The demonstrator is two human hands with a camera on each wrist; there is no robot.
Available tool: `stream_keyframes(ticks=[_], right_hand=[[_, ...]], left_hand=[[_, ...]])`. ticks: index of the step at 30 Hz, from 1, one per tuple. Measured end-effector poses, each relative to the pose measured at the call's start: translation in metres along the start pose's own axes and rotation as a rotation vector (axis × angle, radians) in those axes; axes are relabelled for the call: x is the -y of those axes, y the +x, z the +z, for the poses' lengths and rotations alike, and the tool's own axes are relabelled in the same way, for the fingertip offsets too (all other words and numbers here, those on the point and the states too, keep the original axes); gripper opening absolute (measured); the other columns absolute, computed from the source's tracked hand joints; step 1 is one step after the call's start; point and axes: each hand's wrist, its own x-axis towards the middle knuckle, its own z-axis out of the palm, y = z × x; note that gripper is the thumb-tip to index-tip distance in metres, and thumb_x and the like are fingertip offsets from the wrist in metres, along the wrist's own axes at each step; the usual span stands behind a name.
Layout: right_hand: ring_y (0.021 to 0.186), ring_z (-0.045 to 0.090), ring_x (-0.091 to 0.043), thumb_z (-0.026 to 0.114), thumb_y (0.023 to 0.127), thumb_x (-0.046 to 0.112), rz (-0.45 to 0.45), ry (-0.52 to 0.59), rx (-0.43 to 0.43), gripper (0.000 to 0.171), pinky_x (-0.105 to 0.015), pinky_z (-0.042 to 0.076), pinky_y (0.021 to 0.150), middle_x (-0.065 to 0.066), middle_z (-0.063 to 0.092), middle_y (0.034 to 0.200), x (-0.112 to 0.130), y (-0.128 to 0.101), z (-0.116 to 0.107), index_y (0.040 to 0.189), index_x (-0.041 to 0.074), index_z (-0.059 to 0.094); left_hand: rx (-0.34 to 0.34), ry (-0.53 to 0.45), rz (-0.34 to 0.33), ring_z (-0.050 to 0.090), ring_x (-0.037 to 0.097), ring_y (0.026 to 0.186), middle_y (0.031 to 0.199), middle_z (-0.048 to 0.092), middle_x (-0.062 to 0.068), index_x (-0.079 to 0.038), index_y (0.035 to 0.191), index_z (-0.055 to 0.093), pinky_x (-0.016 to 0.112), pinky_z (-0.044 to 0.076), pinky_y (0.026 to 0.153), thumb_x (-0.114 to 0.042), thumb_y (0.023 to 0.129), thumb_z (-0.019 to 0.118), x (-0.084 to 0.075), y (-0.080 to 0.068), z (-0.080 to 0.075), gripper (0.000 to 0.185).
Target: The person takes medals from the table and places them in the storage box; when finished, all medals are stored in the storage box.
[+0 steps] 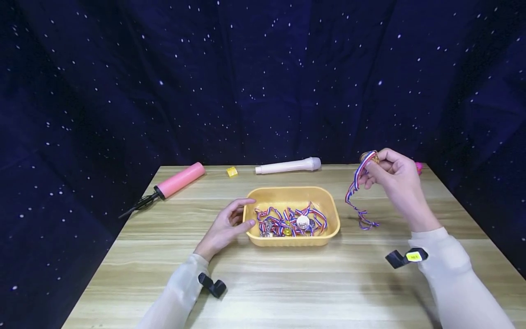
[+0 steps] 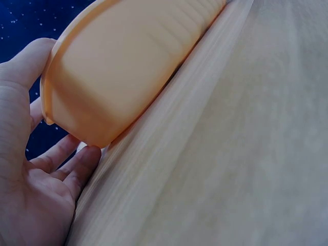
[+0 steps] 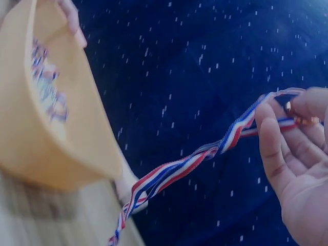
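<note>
A yellow plastic tub (image 1: 334, 214) sits mid-table with several ribboned medals (image 1: 291, 221) inside. My left hand (image 1: 227, 224) rests against the tub's left end, fingers relaxed and touching its wall (image 2: 102, 92). My right hand (image 1: 389, 172) is raised to the right of the tub and pinches a gold medal (image 1: 369, 157). Its red, white and blue ribbon (image 1: 355, 196) hangs down to the table. The right wrist view shows the ribbon (image 3: 195, 156) trailing from my fingers (image 3: 271, 148) toward the tub (image 3: 77, 143).
At the back of the wooden table (image 1: 287, 283) lie a pink hand pump (image 1: 176, 181), a small yellow block (image 1: 232, 171) and a pale microphone (image 1: 287, 166). A pink object (image 1: 418, 167) peeks out behind my right hand. Dark starry cloth surrounds the table.
</note>
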Motion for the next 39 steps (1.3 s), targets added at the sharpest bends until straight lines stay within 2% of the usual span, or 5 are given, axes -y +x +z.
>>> stream_keyframes(ticks=[8, 17, 30, 34, 39], right_hand=[[0.067, 0.079, -0.020, 0.068, 0.108, -0.001, -0.018, 0.114, -0.002, 0.008, -0.028, 0.065, 0.061, -0.014, 0.082, 0.087, 0.010, 0.018, 0.029, 0.103, -0.006, 0.066], [0.068, 0.078, -0.021, 0.070, 0.107, 0.002, -0.020, 0.071, -0.015, 0.009, -0.029, 0.066, 0.064, -0.015, 0.082, 0.088, 0.026, 0.034, 0.046, 0.104, -0.006, 0.068], [0.066, 0.074, -0.026, 0.066, 0.105, -0.006, -0.175, 0.237, 0.040, 0.006, -0.030, 0.065, 0.063, -0.022, 0.077, 0.087, 0.081, 0.066, 0.079, 0.099, -0.008, 0.065], [0.065, 0.075, -0.025, 0.066, 0.105, -0.007, -0.187, 0.232, 0.080, 0.007, -0.029, 0.065, 0.061, -0.021, 0.077, 0.085, 0.080, 0.069, 0.092, 0.097, -0.007, 0.065], [0.067, 0.078, -0.022, 0.069, 0.106, -0.005, -0.140, 0.131, 0.120, 0.010, -0.030, 0.066, 0.062, -0.017, 0.080, 0.086, 0.059, 0.064, 0.100, 0.096, -0.004, 0.067]], left_hand=[[0.004, -0.007, 0.009, 0.059, 0.040, 0.144, 0.156, 0.060, 0.021, -0.020, 0.155, 0.061, 0.058, 0.044, 0.126, -0.011, 0.101, 0.082, 0.001, 0.000, 0.000, 0.060], [0.003, -0.003, 0.004, 0.059, 0.039, 0.144, 0.156, 0.061, 0.020, -0.021, 0.155, 0.061, 0.058, 0.045, 0.126, -0.011, 0.101, 0.082, 0.000, 0.001, 0.002, 0.059], [-0.001, 0.003, 0.008, 0.059, 0.038, 0.144, 0.156, 0.061, 0.018, -0.019, 0.156, 0.060, 0.053, 0.045, 0.126, -0.010, 0.100, 0.083, 0.000, 0.000, -0.001, 0.061], [-0.003, 0.001, 0.013, 0.060, 0.038, 0.144, 0.155, 0.062, 0.018, -0.018, 0.155, 0.060, 0.054, 0.045, 0.127, -0.010, 0.099, 0.083, -0.002, 0.000, -0.001, 0.061], [0.003, -0.003, 0.011, 0.060, 0.040, 0.143, 0.155, 0.061, 0.020, -0.017, 0.156, 0.060, 0.056, 0.045, 0.127, -0.009, 0.100, 0.083, -0.002, 0.000, 0.001, 0.061]])
